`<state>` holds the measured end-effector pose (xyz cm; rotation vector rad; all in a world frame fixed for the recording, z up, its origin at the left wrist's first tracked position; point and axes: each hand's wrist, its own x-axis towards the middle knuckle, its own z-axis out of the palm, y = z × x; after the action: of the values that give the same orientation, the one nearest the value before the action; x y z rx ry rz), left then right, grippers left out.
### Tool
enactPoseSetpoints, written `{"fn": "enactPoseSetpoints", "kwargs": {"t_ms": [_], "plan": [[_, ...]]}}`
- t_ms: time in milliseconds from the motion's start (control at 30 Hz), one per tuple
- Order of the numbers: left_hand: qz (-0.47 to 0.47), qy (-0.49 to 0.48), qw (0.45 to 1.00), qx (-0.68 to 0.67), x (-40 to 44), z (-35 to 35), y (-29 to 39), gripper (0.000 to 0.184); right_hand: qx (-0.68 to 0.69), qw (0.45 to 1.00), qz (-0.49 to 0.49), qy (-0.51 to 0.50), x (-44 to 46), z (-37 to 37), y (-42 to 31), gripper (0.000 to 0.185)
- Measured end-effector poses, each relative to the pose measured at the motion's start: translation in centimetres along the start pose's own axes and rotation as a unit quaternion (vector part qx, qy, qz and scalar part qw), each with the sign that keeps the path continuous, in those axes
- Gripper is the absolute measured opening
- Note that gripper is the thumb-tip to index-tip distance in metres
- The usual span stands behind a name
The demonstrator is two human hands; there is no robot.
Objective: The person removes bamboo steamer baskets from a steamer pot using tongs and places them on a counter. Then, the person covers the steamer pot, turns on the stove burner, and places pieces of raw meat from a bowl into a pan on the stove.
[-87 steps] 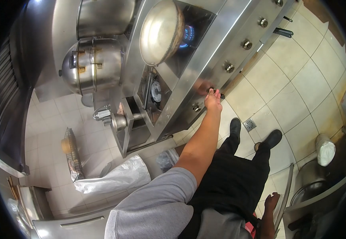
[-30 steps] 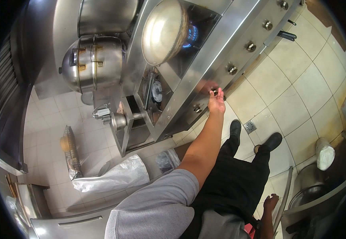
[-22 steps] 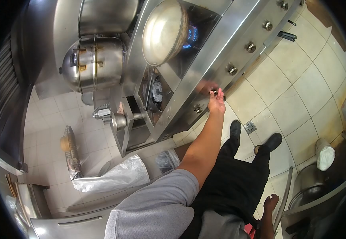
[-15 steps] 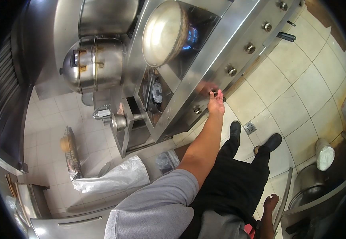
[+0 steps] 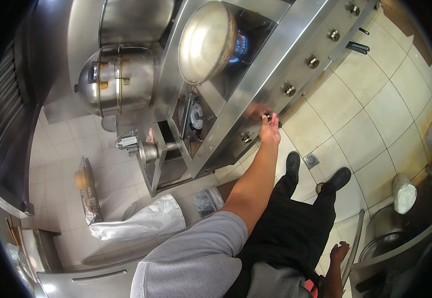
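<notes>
My left hand (image 5: 269,130) reaches to the steel front panel of the stove (image 5: 255,82), thumb and fingers closed on a control knob (image 5: 265,117). A round, pale metal pan (image 5: 203,42) sits tilted over a burner with a blue flame (image 5: 240,45) showing beside its rim. Nearer, another burner (image 5: 196,116) has no pan and shows no flame. My right hand (image 5: 340,251) hangs low at the right, near a curved metal rail, its fingers slightly apart with nothing seen in them.
A domed steel pot (image 5: 114,79) stands left of the stove, beside a taller pot (image 5: 135,20). A wire rack (image 5: 90,191) and silvery sheet (image 5: 141,218) lie lower left. A white-topped container (image 5: 405,196) is at the right. My shoes are beside a floor drain (image 5: 311,159).
My left hand stays at the same knob. The whole view has shifted slightly, with the stove and pan a little further right than in the oldest frame. The flame stays lit.
</notes>
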<state>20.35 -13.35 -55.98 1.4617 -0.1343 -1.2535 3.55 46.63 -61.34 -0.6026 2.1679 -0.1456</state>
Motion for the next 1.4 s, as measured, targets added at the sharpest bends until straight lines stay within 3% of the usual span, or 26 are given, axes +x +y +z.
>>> {"fn": "enactPoseSetpoints", "kwargs": {"t_ms": [200,267,367,500,533,567,600,633,700,733,800,867,967,1033,1067,1100,1133,1167,1200,1233,1267,1300,1333,1400], "plan": [[-0.014,-0.026,0.999,-0.015,1.1,-1.3,-0.2,0.04,-0.003,1.0,0.004,-0.014,-0.2,-0.2,-0.2,0.025],[-0.07,-0.032,0.997,-0.026,1.0,-1.6,0.1,0.049,-0.015,1.0,0.005,-0.006,-0.2,-0.1,0.0,0.026],[-0.073,-0.029,0.997,0.007,-0.9,-1.1,0.4,0.06,-0.011,1.0,-0.001,-0.006,-0.2,-0.2,0.0,0.028],[-0.091,-0.021,0.995,0.04,-2.5,-2.0,0.5,0.054,-0.031,0.998,-0.027,-0.043,-0.4,-3.0,-2.4,0.027],[-0.105,-0.086,0.969,0.204,-3.3,-3.0,0.6,0.05,-0.121,0.989,-0.079,-0.001,-0.8,-4.2,-3.4,0.025],[-0.116,-0.15,0.913,0.36,-4.3,-4.0,0.6,0.047,-0.211,0.968,-0.129,0.044,-1.0,-5.4,-4.0,0.023],[-0.052,-0.21,0.813,0.54,-6.2,-5.1,0.8,0.044,-0.23,0.964,-0.12,0.062,-1.2,-5.4,-3.5,0.025],[0.018,-0.26,0.673,0.692,-8.2,-6.2,1.3,0.042,-0.297,0.948,-0.09,0.072,-1.1,-4.8,-2.4,0.022],[-0.019,-0.44,0.378,0.815,-10.7,-8.1,3.1,0.049,-0.293,0.952,0.033,-0.081,-1.1,-6.1,-2.0,0.016],[-0.06,-0.479,0.459,0.746,-11.9,-11.2,4.2,0.054,-0.267,0.96,0.009,-0.081,-1.1,-5.2,0.4,0.013],[-0.124,-0.462,0.478,0.737,-15.9,-12.6,8.7,0.058,-0.227,0.969,-0.029,-0.09,-0.6,-6.7,1.1,0.013],[-0.112,-0.456,0.546,0.694,-17.2,-15.2,12.6,0.052,-0.225,0.968,-0.065,-0.091,-0.5,-8.8,-1.5,0.016],[-0.055,-0.43,0.594,0.678,-18.6,-15.0,23.0,0.039,-0.26,0.961,-0.074,-0.064,1.4,-11.7,-5.7,0.026],[-0.09,-0.322,0.769,0.545,-17.0,-18.0,29.3,0.028,-0.234,0.949,-0.19,-0.095,3.0,-13.7,-8.7,0.031],[-0.064,-0.294,0.834,0.462,-14.6,-20.8,31.6,0.023,-0.19,0.946,-0.261,0.036,4.6,-12.5,-7.5,0.034],[0.026,-0.255,0.865,0.432,-14.2,-22.2,34.6,0.024,-0.187,0.941,-0.28,0.029,6.7,-13.4,-9.0,0.034],[0.032,-0.159,0.908,0.387,-13.8,-22.3,37.7,0.024,-0.179,0.938,-0.296,0.023,8.0,-14.4,-13.0,0.035],[0.066,-0.097,0.932,0.342,-12.8,-23.9,40.1,0.025,-0.105,0.973,-0.198,0.062,8.3,-14.8,-16.7,0.035],[0.103,-0.035,0.944,0.311,-11.6,-25.0,42.1,0.024,-0.136,0.929,-0.314,0.14,8.2,-15.2,-20.9,0.036],[0.104,0.005,0.954,0.282,-9.9,-26.4,43.4,0.023,-0.04,0.958,-0.276,0.067,4.9,-17.7,-29.2,0.037],[0.105,0.044,0.96,0.254,-8.1,-27.7,44.7,0.023,0.037,0.964,-0.252,0.074,4.4,-16.7,-34.1,0.033],[0.112,0.031,0.965,0.234,-6.5,-28.8,45.9,0.023,0.174,0.959,-0.224,0.014,5.3,-14.3,-38.0,0.028],[0.119,0.02,0.97,0.212,-5.0,-29.7,46.8,0.023,0.221,0.939,-0.264,-0.012,3.9,-13.1,-43.8,0.025],[0.18,0.038,0.967,0.174,-3.2,-30.5,49.4,0.021,0.312,0.906,-0.269,-0.1,-3.5,-12.4,-57.0,0.041]]}}
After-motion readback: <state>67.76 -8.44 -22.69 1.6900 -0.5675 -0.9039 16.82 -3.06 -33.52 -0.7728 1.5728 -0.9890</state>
